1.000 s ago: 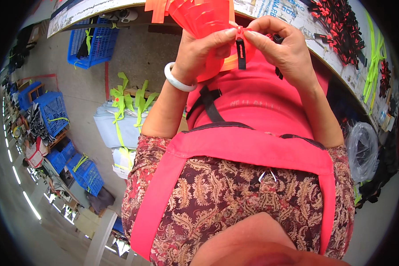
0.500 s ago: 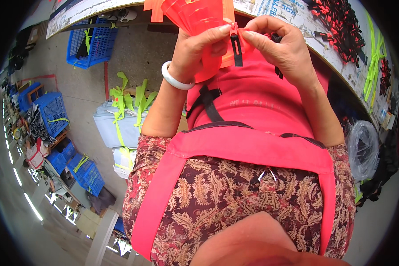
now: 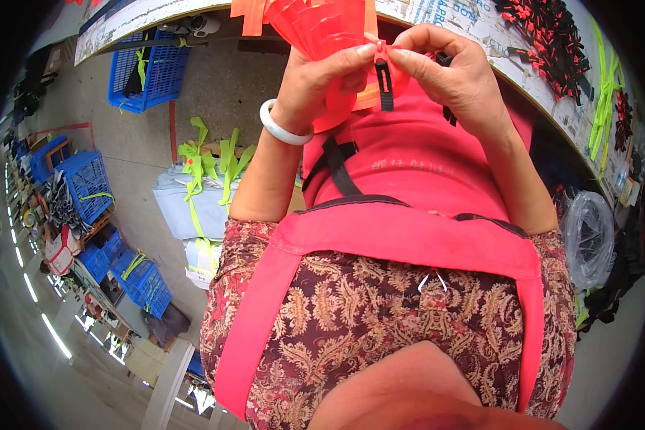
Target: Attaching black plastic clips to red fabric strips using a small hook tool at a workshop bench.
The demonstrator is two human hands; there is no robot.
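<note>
My left hand (image 3: 314,80), with a white bangle (image 3: 283,126) on its wrist, is closed on a fanned bundle of bright orange fabric strips (image 3: 319,29). Between the fingertips of both hands is a small black strap tab (image 3: 386,93) with a red end piece; its black loop hangs downward. The thumb and forefinger of my right hand (image 3: 457,84) pinch at the red end. More black pieces (image 3: 446,60) stick out from behind the right fingers, their lower part half hidden by the hand. The work is held just above my red apron (image 3: 416,143), at the table's front edge.
A heap of black-and-red tabs (image 3: 548,43) lies on the table (image 3: 473,29), beside yellow-green strips (image 3: 605,93). Blue crates (image 3: 145,72) stand on the floor at left, near a tied grey-blue fabric stack (image 3: 175,204). Clear plastic wrap (image 3: 588,236) is at right.
The tab's red end has shifted slightly right and down between my fingertips, and its black loop hangs a little further right. Both hands keep nearly the same place and grip.
</note>
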